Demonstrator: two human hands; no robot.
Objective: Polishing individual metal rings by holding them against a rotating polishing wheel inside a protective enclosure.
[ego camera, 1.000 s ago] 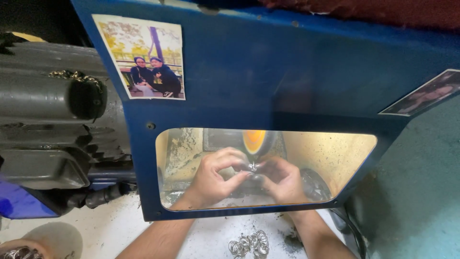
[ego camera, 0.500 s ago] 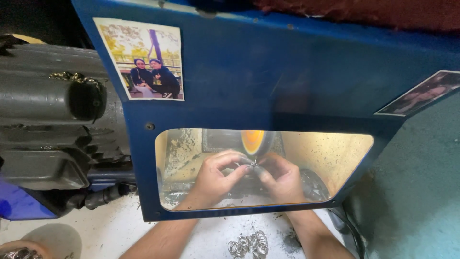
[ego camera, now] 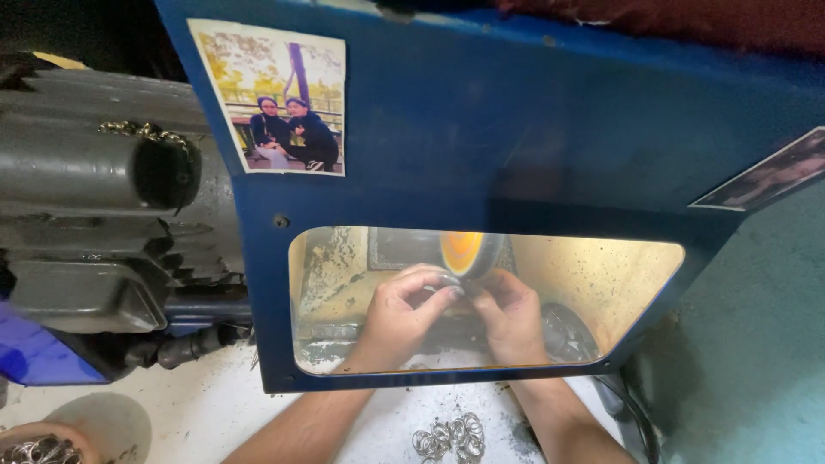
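Head view | left hand (ego camera: 404, 309), right hand (ego camera: 511, 314) pinching small ring (ego camera: 449, 281) at orange wheel (ego camera: 462, 251)

A dusty white bench (ego camera: 215, 412) carries a pile of metal rings (ego camera: 449, 436).

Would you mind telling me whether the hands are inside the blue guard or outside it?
Inside: left hand and right hand show through the blue guard's window, beside the orange wheel.
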